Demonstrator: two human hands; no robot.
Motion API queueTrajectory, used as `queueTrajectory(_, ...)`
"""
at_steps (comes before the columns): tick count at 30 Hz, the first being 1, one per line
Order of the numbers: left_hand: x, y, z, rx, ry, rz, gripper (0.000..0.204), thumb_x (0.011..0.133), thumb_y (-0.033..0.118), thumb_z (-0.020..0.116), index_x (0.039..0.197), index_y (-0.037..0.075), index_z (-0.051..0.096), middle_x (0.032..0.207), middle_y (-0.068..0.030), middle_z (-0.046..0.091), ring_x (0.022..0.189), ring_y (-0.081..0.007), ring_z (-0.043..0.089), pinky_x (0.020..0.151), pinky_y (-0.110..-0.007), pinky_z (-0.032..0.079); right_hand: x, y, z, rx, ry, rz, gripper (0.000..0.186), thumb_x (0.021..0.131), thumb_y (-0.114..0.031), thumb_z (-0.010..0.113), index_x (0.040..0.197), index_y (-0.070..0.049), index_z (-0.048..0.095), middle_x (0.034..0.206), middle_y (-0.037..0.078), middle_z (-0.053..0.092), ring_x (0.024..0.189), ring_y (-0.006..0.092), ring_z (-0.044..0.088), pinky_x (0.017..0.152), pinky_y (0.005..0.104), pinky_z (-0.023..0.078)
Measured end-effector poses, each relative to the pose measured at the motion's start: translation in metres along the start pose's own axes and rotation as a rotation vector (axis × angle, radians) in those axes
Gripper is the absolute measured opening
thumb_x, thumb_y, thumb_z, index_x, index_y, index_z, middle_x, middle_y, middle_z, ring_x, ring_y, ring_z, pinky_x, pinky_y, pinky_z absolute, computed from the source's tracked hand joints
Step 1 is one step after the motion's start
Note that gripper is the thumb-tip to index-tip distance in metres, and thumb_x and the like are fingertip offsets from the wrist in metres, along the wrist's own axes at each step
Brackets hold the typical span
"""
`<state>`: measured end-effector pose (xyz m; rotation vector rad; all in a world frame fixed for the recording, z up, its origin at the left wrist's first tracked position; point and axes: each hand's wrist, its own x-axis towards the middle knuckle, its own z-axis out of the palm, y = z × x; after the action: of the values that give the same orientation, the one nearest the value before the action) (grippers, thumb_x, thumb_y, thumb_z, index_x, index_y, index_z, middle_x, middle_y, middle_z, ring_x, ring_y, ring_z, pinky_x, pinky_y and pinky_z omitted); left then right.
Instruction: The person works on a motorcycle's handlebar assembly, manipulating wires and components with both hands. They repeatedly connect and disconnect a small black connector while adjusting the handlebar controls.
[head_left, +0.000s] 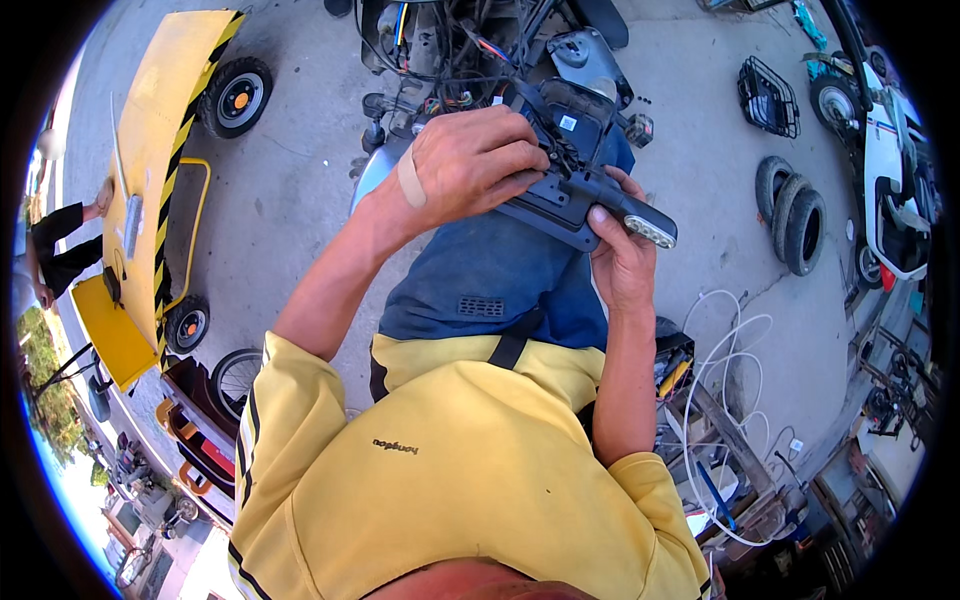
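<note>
My left hand (470,160), a beige plaster at its wrist, has its fingers curled down at the black cables (550,140); what sits in its fingertips is hidden. Just below, a black plastic housing (565,215) with a small lamp (652,231) on its right end rests over my lap. My right hand (623,260) grips the housing near the lamp, thumb on top. Behind both hands stands an opened vehicle body (450,45) with exposed wiring, several coloured wires and a black compartment (575,110).
A yellow cart (170,80) with wheels and a seated person (65,245) are at left. At right lie stacked tyres (805,235), a black wire basket (768,95), white hose loops (720,370) and a white scooter (890,180). A silver panel (585,60) lies ahead.
</note>
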<state>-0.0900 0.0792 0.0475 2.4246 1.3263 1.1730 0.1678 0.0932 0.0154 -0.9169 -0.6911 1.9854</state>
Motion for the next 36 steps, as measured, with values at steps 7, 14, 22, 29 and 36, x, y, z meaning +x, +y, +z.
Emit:
queueTrajectory(7,-0.002,0.006,0.003,0.0,-0.003,-0.03,0.027,0.076,0.007,0.085,0.101,0.008,0.073,0.097,-0.0061,0.069,0.084,-0.0273,0.069,0.069,-0.038,0.058,0.001,-0.001,-0.003,-0.067,-0.01,0.001,0.065,0.09,0.002,0.077,0.149,-0.002,0.05,0.126,0.006,0.064,0.115,0.0141,0.063,0.099,0.0257,0.051)
queueTrajectory(14,0.002,0.009,0.0,-0.028,-0.051,-0.126,0.027,0.077,0.008,0.086,0.102,0.007,0.073,0.097,-0.0073,0.069,0.085,-0.0286,0.07,0.07,-0.038,0.058,0.001,-0.005,-0.005,-0.112,-0.01,0.019,0.068,0.089,0.002,0.079,0.15,-0.002,0.05,0.126,0.006,0.063,0.113,0.0134,0.063,0.096,0.0247,0.052)
queueTrajectory(22,0.009,0.001,-0.011,-0.111,-0.114,-0.224,0.02,0.082,0.004,0.084,0.101,0.005,0.075,0.097,-0.0087,0.07,0.086,-0.0289,0.071,0.072,-0.036,0.059,0.003,-0.006,-0.004,-0.116,-0.013,0.026,0.069,0.088,0.001,0.08,0.15,-0.001,0.05,0.131,0.008,0.063,0.117,0.016,0.063,0.1,0.0269,0.052)
queueTrajectory(29,0.008,-0.001,-0.018,-0.223,-0.112,-0.34,0.018,0.085,-0.001,0.081,0.103,0.002,0.075,0.098,-0.0072,0.07,0.084,-0.0211,0.071,0.071,-0.032,0.057,0.004,-0.005,-0.006,-0.101,-0.023,0.032,0.068,0.088,0.002,0.079,0.15,0.0,0.05,0.131,0.008,0.063,0.118,0.0165,0.062,0.101,0.0276,0.051)
queueTrajectory(36,0.016,0.005,-0.016,-0.258,-0.002,-0.376,0.02,0.086,-0.002,0.08,0.104,0.001,0.075,0.096,-0.0076,0.069,0.081,-0.0191,0.071,0.07,-0.03,0.057,0.004,-0.006,-0.005,-0.141,-0.022,0.023,0.07,0.087,0.001,0.081,0.15,0.0,0.05,0.129,0.008,0.064,0.117,0.016,0.062,0.1,0.0278,0.052)
